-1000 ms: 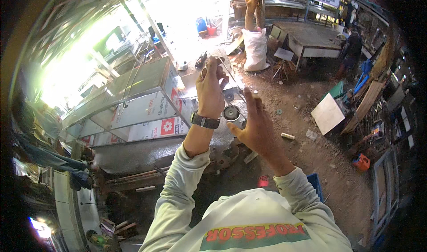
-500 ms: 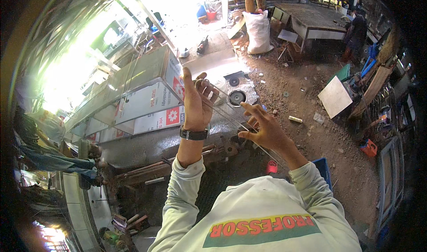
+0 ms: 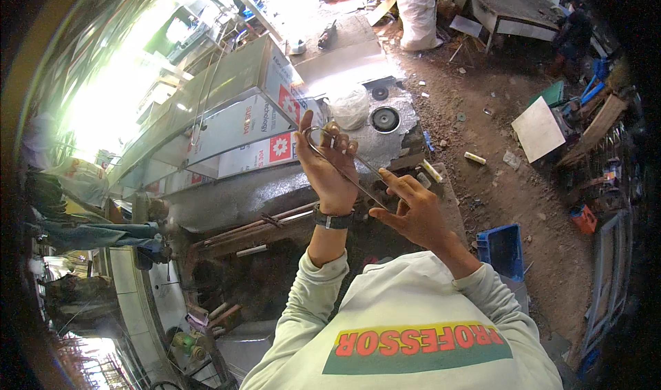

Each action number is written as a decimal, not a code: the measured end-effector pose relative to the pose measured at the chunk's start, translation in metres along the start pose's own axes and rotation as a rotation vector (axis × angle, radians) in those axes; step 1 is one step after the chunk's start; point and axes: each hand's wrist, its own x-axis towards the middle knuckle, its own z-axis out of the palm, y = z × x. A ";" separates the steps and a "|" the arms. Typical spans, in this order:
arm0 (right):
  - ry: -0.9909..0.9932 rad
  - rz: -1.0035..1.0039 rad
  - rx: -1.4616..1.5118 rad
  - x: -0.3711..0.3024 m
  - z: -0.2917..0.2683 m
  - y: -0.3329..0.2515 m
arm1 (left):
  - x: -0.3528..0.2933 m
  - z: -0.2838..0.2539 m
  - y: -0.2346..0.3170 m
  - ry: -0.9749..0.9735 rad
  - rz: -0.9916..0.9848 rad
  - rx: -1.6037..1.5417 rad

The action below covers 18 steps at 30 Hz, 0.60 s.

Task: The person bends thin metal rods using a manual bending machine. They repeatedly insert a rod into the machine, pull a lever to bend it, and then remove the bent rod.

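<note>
Bare, littered dirt ground (image 3: 496, 114) is seen below and to the right, with a white sack (image 3: 418, 15), a blue crate (image 3: 502, 249) and a flat white board (image 3: 538, 130) spread well apart on it. Long sheet-metal boxes (image 3: 227, 114) lie to the left, and a grey slab (image 3: 385, 132) carrying a round black disc (image 3: 384, 119) sits beneath the hands; strong glare washes out the upper left.

A thin metal rod (image 3: 344, 161), bent into a loop at its top, is held up over the slab. The left hand (image 3: 330, 166) is closed around the looped end, fingers curled on it. The right hand (image 3: 410, 211) pinches the lower straight end between thumb and fingertips.

Slipping is judged the main risk: the rod is thin and smooth, so a light pinch could let it spring free or twist, and its free end could jab a palm. If dropped, it could be lost among the scrap below.
</note>
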 end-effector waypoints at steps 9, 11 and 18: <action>0.060 -0.059 -0.059 -0.006 0.004 -0.001 | -0.008 0.003 -0.004 0.043 0.025 -0.073; 0.065 -0.046 -0.056 -0.007 0.006 -0.005 | -0.011 0.002 -0.003 0.062 0.036 -0.056; 0.008 0.005 0.026 -0.012 0.002 -0.005 | -0.009 0.007 -0.005 0.207 0.093 0.085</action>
